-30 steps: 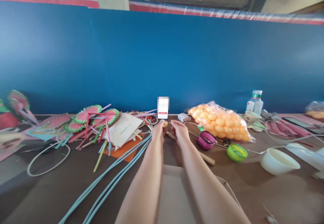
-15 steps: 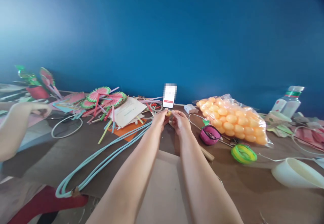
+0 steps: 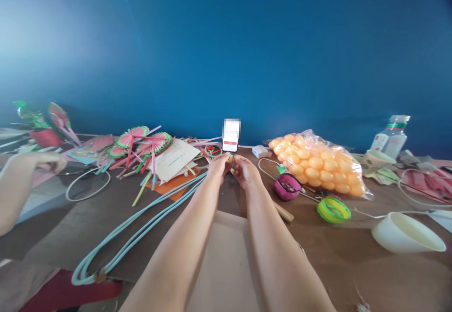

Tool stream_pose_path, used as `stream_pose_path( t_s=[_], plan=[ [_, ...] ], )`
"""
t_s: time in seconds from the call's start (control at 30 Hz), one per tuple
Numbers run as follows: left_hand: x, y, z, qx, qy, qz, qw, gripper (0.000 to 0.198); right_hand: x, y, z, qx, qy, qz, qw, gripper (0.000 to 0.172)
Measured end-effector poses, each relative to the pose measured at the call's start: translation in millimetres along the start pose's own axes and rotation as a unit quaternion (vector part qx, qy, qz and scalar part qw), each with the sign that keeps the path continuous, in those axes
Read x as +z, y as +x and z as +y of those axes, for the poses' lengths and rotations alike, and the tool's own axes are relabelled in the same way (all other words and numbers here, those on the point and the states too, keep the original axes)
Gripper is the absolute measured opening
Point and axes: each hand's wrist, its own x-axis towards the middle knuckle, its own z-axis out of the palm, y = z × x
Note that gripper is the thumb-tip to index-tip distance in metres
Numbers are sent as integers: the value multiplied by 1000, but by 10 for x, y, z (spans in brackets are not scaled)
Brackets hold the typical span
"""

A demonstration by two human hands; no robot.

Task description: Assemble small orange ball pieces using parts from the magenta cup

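Note:
Both my arms reach forward over the brown table, and the hands meet in front of a propped-up phone [image 3: 230, 135]. My left hand [image 3: 218, 165] is closed, its thumb and fingers pinching a small yellowish thing [image 3: 230, 159] whose kind is too small to tell. Close beside it, my right hand [image 3: 246, 171] has its fingertips pressed together at the same yellowish thing; what exactly they grip is partly hidden. A wooden stick [image 3: 283, 212] lies by my right forearm. To its right stands a small purple pouch [image 3: 287, 186] with little items inside.
Left of me lie pale blue tubes [image 3: 141, 222], a paper envelope [image 3: 174, 160] and watermelon-patterned fans [image 3: 132, 137]. On the right are a bag of orange balls [image 3: 318, 164], green-yellow rings [image 3: 334, 210], a white bowl [image 3: 407, 232] and a bottle [image 3: 391, 138]. Another person's arm [image 3: 21, 185] rests at far left.
The view has turned slightly right, so most things appear shifted left. My hands stay together at the yellowish thing, with small finger movements. The other person's hand stays near its place.

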Motion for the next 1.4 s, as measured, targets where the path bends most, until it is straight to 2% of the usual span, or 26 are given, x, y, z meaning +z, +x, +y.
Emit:
stream_pose_path(
  t_s=[0.33, 0.6, 0.97, 1.4],
  plan=[
    [-1, -11, 10, 16, 29, 0, 999, 15, -8, -9, -15, 33, 9, -48, 998, 14],
    [-25, 61, -43, 40, 38, -16, 998, 24, -29, 17, -3, 39, 3, -51, 998, 13],
    [-18, 24, -28, 43, 39, -24, 998, 14, -33, 19, 10, 21, 23, -55, 998, 16],
    [-19, 20, -19, 45, 33, -36, 998, 21, -32, 7, 4, 22, 40, -64, 997, 19]
  ],
)
